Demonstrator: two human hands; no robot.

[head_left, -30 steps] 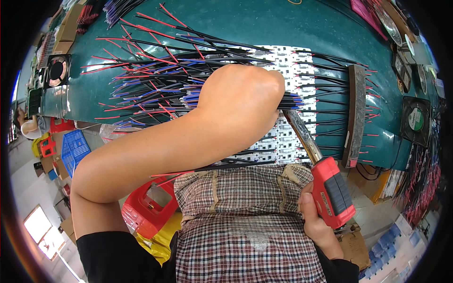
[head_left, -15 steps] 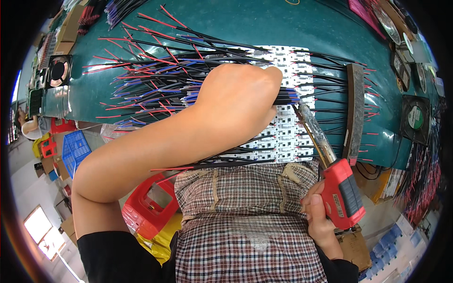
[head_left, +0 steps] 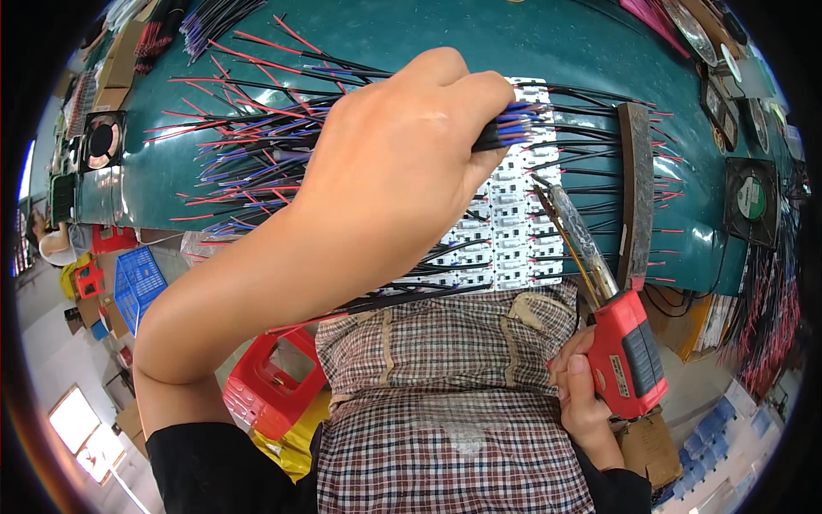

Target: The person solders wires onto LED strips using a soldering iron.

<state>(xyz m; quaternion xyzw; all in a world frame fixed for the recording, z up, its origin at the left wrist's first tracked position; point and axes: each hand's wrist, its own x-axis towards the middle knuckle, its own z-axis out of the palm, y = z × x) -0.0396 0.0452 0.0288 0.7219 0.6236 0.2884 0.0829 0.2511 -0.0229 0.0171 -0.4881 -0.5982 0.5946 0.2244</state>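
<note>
My left hand [head_left: 402, 163] is raised over the green table [head_left: 479, 43] and pinches a bundle of thin black, red and blue wires [head_left: 512, 127] by their ends. Below it lie rows of small white circuit boards [head_left: 514, 223] with black wires running off them. My right hand [head_left: 586, 398] grips a red soldering gun [head_left: 629, 351] near my waist. The gun's metal tip [head_left: 548, 195] points up over the right side of the boards.
Many loose red, blue and black wires [head_left: 248, 146] fan across the table's left. A dark bar [head_left: 636, 188] lies across wires at the right. Black fans [head_left: 749, 201] sit at the right edge, another fan [head_left: 103, 141] at the left. A red plastic stool [head_left: 274, 390] stands below.
My left hand has lifted and shifted right, with the wire bundle now showing at its fingertips. The soldering gun's tip has moved slightly right and down along the boards.
</note>
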